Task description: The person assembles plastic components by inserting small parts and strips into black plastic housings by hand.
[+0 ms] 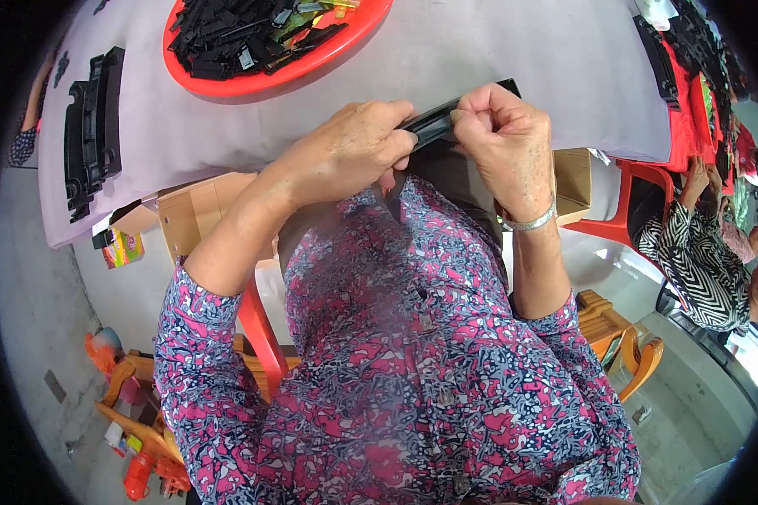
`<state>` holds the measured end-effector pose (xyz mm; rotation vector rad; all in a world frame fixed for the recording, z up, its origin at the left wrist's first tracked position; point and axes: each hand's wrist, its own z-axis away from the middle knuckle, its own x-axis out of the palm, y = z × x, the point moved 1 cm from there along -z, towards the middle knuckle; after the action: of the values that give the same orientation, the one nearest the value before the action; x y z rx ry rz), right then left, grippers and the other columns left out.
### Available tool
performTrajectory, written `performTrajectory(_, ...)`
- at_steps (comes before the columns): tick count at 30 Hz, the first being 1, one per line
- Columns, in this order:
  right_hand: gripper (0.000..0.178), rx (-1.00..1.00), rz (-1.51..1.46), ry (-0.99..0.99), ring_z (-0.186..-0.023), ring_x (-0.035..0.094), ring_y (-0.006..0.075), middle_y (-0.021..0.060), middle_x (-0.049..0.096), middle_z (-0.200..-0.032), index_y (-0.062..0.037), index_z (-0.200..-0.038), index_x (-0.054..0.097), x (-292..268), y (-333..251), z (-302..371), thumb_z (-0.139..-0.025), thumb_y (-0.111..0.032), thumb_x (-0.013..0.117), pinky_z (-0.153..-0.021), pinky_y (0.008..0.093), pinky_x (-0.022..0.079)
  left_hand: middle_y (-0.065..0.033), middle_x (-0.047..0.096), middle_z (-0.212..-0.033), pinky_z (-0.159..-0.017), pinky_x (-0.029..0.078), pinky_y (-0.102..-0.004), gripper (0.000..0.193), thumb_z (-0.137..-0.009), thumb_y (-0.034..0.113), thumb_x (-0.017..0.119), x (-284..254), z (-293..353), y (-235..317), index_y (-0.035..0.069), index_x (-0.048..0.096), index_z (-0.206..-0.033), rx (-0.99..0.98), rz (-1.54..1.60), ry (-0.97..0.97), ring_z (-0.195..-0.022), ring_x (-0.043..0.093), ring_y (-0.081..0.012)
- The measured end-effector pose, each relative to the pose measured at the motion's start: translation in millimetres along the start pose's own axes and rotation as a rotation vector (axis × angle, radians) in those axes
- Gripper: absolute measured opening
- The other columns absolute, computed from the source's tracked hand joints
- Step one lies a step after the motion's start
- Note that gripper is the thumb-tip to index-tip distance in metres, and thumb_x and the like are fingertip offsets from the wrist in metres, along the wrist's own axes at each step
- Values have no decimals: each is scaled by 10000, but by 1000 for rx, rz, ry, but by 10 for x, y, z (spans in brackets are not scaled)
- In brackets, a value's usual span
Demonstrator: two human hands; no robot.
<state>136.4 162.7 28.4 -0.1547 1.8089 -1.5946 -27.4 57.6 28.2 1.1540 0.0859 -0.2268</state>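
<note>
A: Where are the person's hands?
B: Close to each other, at the middle of the worktop's (446,50) near edge, both on one long black strip (434,126).

A: How is each placed?
B: The left hand (354,153) is curled around the strip's left end. The right hand (509,139) is pinched onto it farther along, thumb bent against its channel. The other end pokes out past the right knuckles. Whether something small sits within that pinch, I cannot tell.

A: And around them?
B: Beyond the left hand, a round red tray (265,89) is heaped with small, mostly black pieces (227,38). Longer black parts (94,130) lie side by side near the worktop's left edge. Past its right edge, a co-worker in a black-and-white striped top (699,261) sits with hands together.
</note>
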Motion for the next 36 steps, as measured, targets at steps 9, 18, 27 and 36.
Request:
performTrajectory(9,56,-27,-8,5,-535,385,45,-18,429,-537,-8,-724,619,10,48,-5,-763,-41,644,-488,243,361,-12,564,-741,-484,442,-244,220,-947,208,468,-10,-17,-7,6,547,-914,-15,-13,-5,-601,582,-87)
performTrajectory(18,65,-17,2,34,-529,389,51,-9,432,-524,-4,-717,617,22,15,22,-761,-46,641,-490,250,371,-21,541,-709,-525,432,-270,236,-938,202,472,0,-53,-40,-19,545,-899,39,-39,0,-572,520,-96)
performTrajectory(27,92,47,14,64,-525,402,49,-13,455,-518,-4,-703,627,49,-44,55,-741,-57,693,-492,252,381,-25,531,-700,-537,429,-277,224,-942,187,465,30,-22,-42,-17,535,-881,43,-19,18,-585,518,-99)
performTrajectory(36,109,98,-78,39,-539,393,30,-59,466,-533,-2,-704,627,40,-20,55,-762,-63,697,-492,234,357,-20,518,-689,-526,414,-276,228,-961,181,451,40,19,0,-11,527,-863,21,-7,6,-579,512,-99)
